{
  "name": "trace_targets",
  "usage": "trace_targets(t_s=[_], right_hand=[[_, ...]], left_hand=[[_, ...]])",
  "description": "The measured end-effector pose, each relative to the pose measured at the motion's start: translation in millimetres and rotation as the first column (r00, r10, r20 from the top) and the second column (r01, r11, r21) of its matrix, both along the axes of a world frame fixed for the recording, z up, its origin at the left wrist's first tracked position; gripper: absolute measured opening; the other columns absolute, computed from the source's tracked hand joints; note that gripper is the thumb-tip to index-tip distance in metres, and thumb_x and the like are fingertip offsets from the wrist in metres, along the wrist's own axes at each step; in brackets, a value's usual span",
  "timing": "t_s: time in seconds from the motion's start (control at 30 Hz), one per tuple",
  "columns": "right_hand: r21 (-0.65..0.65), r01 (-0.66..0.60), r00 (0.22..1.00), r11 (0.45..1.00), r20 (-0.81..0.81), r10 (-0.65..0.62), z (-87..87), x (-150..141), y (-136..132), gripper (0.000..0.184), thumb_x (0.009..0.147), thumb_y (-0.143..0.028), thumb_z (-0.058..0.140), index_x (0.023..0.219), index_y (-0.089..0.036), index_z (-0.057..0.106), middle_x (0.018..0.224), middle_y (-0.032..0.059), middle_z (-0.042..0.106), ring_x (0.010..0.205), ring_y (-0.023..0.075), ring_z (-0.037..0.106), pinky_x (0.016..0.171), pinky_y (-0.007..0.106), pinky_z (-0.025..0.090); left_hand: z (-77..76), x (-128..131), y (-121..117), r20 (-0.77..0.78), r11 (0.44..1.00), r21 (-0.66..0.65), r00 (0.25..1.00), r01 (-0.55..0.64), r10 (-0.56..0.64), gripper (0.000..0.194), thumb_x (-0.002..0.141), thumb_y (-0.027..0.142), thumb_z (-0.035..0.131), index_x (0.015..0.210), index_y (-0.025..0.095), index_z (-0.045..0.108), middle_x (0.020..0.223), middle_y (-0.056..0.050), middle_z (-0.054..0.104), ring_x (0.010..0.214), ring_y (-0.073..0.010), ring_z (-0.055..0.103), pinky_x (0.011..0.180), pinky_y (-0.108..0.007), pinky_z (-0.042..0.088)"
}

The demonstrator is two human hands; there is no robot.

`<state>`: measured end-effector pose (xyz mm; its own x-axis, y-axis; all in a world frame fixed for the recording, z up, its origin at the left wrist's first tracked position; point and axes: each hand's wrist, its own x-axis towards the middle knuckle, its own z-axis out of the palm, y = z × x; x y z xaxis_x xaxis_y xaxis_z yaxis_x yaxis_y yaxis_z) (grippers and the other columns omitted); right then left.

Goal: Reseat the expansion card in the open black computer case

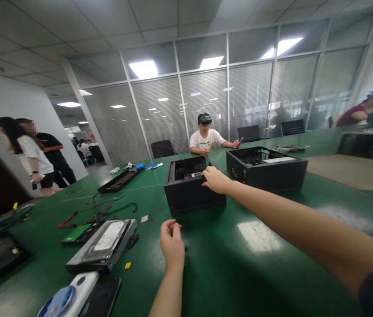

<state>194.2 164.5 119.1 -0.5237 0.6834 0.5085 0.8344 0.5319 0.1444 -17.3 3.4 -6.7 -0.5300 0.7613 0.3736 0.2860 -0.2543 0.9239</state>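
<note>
A black computer case point(195, 200) lies on the green table with its open side up, and some parts show inside. My right hand point(216, 179) reaches across to its right rim, the fingers bent over the edge and the thumb against the outside. Nearer to me, in front of the case, my left hand point(172, 240) hovers with its fingers curled together. Whether anything small is between those fingers is hidden. A small pale piece point(144, 219) lies on the table to the left of my left hand.
To the left sit a hard drive point(110, 237) in a metal bracket, a green circuit board point(77, 234), loose cables point(99, 211), a yellow piece point(127, 266) and a white device point(74, 295). A second open case point(268, 174) stands right. A person point(208, 138) sits opposite; others are farther off.
</note>
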Motion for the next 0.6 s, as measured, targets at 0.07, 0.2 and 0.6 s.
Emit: trace_targets(t_s=[0.07, 0.2, 0.6], right_hand=[[0.012, -0.017, 1.0, 1.0, -0.003, 0.017, 0.8, 12, -24, 0.036, 0.088, -0.041, 0.067, 0.108, -0.012, 0.059, 0.108, 0.0142, 0.056, 0.105, 0.0278, 0.051, 0.094, 0.039, 0.043], [0.013, -0.072, 0.995, 0.997, -0.064, 0.073, 0.7, 44, -92, 0.032, 0.089, -0.035, 0.065, 0.112, -0.013, 0.059, 0.107, 0.0131, 0.056, 0.103, 0.0269, 0.051, 0.093, 0.041, 0.045], [-0.079, -0.182, 0.977, 0.98, -0.127, 0.171, 10.2, 157, -324, 0.035, 0.089, -0.026, 0.059, 0.124, -0.02, 0.056, 0.109, 0.0116, 0.06, 0.097, 0.0251, 0.057, 0.084, 0.039, 0.055]], left_hand=[[2.3, -8, 0, 0.065, 0.989, 0.053, 0.989, -0.139, 0.136, 0.017, 0.087, 0.033, 0.054, 0.098, 0.021, 0.057, 0.084, 0.0, 0.062, 0.077, -0.0182, 0.061, 0.073, -0.03, 0.048], [7.5, -15, 0, 0.147, 0.968, 0.101, 0.966, -0.23, 0.214, 0.017, 0.087, 0.034, 0.053, 0.097, 0.021, 0.057, 0.089, 0.0, 0.06, 0.081, -0.018, 0.061, 0.077, -0.031, 0.048], [32.7, 4, -10, 0.091, 1.0, 0.001, 0.996, -0.007, 0.007, 0.013, 0.087, 0.027, 0.057, 0.079, 0.017, 0.058, 0.071, 0.003, 0.058, 0.064, -0.0133, 0.055, 0.063, -0.027, 0.047]])
